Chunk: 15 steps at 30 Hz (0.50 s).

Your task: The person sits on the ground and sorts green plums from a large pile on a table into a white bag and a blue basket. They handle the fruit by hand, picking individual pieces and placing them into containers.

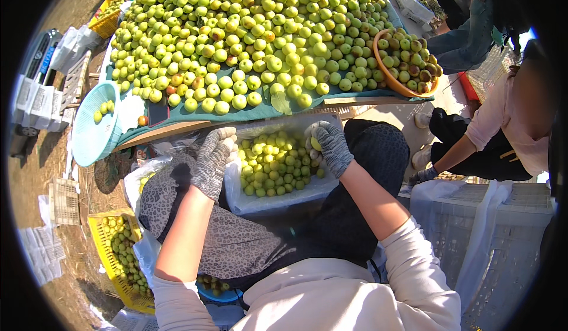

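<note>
Both my hands wear grey knit work gloves. My right hand point(330, 147) is curled around a green jujube point(315, 143) at the right rim of a crate point(262, 206) lined with clear plastic. At the crate's left side is my left hand point(215, 158), fingers bent inward; whether anything sits in them is hidden. Many yellow-green jujubes point(275, 167) fill much of the crate, which stands between my knees. Just beyond it, a large heap of green jujubes point(248, 42), some with brown patches, covers a table with a green cloth point(186, 114).
A pale blue basket point(82, 127) with a few fruits sits at the table's left corner. An orange bowl point(390, 80) of browner fruits is at the right. Yellow crates point(95, 224) stand lower left. A co-worker point(483, 122) is at my right, behind grey plastic crates point(510, 224).
</note>
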Each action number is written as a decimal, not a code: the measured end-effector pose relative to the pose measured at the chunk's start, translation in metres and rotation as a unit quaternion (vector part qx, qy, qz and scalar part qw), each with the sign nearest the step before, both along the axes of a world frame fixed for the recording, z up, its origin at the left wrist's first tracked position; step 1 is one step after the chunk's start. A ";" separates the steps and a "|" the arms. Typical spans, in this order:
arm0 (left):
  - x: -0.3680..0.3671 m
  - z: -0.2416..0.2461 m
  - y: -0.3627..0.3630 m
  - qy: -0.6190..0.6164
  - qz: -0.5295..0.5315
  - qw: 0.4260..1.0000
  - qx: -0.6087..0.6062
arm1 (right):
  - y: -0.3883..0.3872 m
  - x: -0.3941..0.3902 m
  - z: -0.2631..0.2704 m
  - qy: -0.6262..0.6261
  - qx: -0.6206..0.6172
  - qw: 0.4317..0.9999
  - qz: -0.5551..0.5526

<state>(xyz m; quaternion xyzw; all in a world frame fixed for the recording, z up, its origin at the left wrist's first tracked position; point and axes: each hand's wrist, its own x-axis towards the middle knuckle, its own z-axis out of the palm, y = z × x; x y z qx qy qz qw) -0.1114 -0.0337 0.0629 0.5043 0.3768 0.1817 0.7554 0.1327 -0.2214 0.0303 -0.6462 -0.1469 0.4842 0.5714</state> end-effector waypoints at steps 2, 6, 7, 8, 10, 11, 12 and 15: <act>0.022 0.008 0.024 0.059 -0.054 0.993 0.088 | 0.008 0.033 0.015 -0.032 -0.014 0.999 -0.028; 0.062 0.003 0.047 0.060 -0.069 0.958 0.273 | 0.022 0.073 0.015 -0.131 -0.083 0.986 -0.068; 0.069 -0.001 0.047 0.075 -0.047 0.958 0.274 | 0.027 0.080 0.012 -0.159 -0.102 0.979 -0.076; 0.071 -0.004 0.047 0.053 -0.033 0.974 0.216 | 0.033 0.088 0.010 -0.171 -0.081 0.979 -0.077; 0.077 -0.011 0.045 0.061 -0.002 0.992 0.111 | 0.052 0.105 0.006 -0.277 -0.014 0.959 -0.059; 0.080 -0.013 0.043 0.059 -0.001 0.990 0.131 | 0.062 0.116 0.008 -0.308 -0.120 0.942 -0.065; 0.083 -0.014 0.042 0.019 -0.012 0.986 0.164 | 0.070 0.124 0.010 -0.350 -0.130 0.925 -0.073; 0.092 -0.011 0.041 0.013 -0.028 0.965 0.262 | 0.104 0.142 0.019 -0.555 -0.171 0.811 -0.071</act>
